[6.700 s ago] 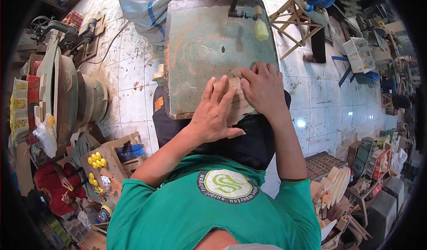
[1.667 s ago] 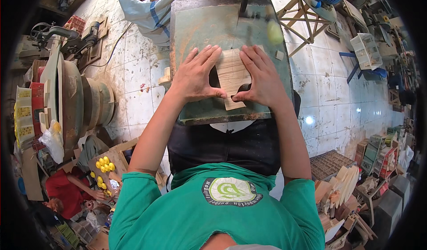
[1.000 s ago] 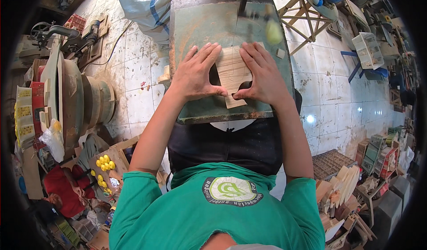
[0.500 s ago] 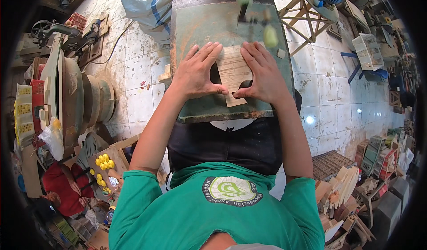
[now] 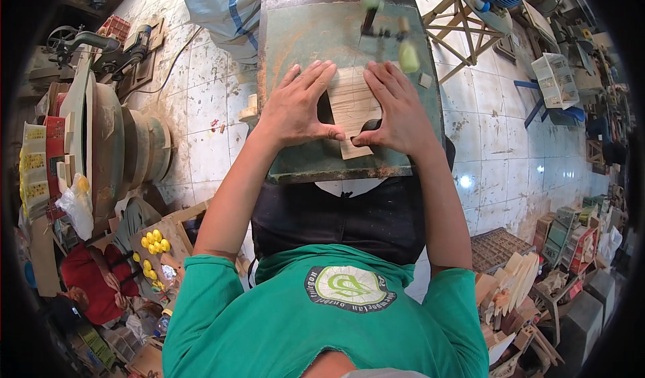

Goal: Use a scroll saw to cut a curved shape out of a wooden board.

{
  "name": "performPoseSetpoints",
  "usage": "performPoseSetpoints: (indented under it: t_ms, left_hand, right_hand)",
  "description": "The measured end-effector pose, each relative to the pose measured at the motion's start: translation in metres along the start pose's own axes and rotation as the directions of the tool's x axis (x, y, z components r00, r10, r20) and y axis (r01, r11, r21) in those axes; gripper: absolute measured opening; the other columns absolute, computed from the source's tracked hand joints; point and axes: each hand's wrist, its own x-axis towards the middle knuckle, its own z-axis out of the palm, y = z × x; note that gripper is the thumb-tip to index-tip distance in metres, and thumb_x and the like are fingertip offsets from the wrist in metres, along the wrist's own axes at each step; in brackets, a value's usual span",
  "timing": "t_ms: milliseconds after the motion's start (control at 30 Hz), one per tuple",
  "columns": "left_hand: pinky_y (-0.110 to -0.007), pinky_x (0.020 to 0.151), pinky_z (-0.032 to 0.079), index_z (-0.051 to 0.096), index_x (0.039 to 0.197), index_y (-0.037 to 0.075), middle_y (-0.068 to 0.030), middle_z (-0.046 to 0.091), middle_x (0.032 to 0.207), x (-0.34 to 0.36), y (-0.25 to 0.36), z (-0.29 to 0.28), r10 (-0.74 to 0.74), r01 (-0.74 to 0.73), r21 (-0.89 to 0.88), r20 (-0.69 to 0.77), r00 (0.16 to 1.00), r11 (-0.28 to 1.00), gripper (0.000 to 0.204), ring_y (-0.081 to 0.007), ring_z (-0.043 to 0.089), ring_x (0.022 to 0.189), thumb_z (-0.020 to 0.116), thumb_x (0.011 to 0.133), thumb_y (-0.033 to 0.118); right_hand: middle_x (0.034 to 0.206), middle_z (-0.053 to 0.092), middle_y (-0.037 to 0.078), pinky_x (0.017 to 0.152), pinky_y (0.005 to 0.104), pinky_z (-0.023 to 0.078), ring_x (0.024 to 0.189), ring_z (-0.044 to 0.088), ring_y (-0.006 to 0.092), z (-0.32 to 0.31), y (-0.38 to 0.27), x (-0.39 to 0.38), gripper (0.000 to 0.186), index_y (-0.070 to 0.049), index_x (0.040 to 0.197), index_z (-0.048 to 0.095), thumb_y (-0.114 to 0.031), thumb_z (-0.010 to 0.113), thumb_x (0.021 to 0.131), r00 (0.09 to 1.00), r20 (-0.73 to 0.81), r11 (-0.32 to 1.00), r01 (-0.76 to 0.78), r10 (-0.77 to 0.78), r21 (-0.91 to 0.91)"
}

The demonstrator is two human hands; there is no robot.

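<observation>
At centre frame, the left hand (image 5: 295,114) and right hand (image 5: 401,116), fingers (image 5: 316,77) spread, seem to steady a wooden piece (image 5: 353,102) on the counter (image 5: 302,30); guiding it probably calls for even pressure.

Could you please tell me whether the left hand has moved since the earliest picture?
Yes, forward and slightly left: the left hand had its thumb past the table's near edge; now the thumb lies over the tabletop.
</observation>
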Motion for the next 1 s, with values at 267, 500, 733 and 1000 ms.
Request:
performPoseSetpoints:
  t_ms: [267,500,733,1000]
  left_hand:
    - [-0.054,0.132,0.030,0.039,0.165,0.005,-0.0144,0.047,0.168,0.000,0.001,-0.001,-0.014,0.013,0.007,0.011,1.000,1.000,0.140,-0.0303,0.041,0.159,0.080,0.060,0.089]
    - [-0.054,0.132,0.030,0.039,0.165,0.005,-0.0148,0.046,0.168,0.001,0.001,0.000,-0.013,0.013,0.008,0.011,1.000,1.000,0.140,-0.0308,0.040,0.159,0.080,0.060,0.089]
    - [-0.055,0.131,0.031,0.040,0.164,0.004,-0.0150,0.048,0.167,0.001,0.001,0.002,0.004,-0.004,0.012,-0.015,1.000,1.000,0.139,-0.0323,0.042,0.158,0.080,0.061,0.088]
    - [-0.058,0.130,0.030,0.043,0.162,0.003,-0.0156,0.051,0.164,0.000,0.006,0.003,-0.028,0.028,0.001,-0.030,0.999,1.000,0.136,-0.0331,0.045,0.156,0.082,0.062,0.086]
  right_hand:
    - [0.172,0.043,0.012,0.132,0.0516,0.030,0.162,0.032,0.0388,0.001,0.001,0.001,0.126,-0.004,0.160,0.050,-0.069,0.091,0.060,0.999,-0.023,1.000,0.028,-0.028,-0.002]
    - [0.172,0.043,0.012,0.132,0.0511,0.031,0.162,0.033,0.0388,0.000,0.003,0.001,0.127,-0.005,0.161,0.049,-0.069,0.091,0.061,0.999,-0.028,0.999,0.037,-0.037,0.002]
    - [0.167,0.047,0.016,0.129,0.0518,0.034,0.156,0.040,0.0397,-0.001,0.005,0.003,0.125,-0.001,0.156,0.052,-0.066,0.094,0.058,0.995,-0.067,0.997,0.074,-0.075,-0.017]
    - [0.167,0.047,0.017,0.130,0.0520,0.032,0.154,0.041,0.0410,-0.004,0.013,0.005,0.125,-0.002,0.159,0.050,-0.067,0.092,0.060,0.995,-0.019,0.995,0.100,-0.100,-0.006]
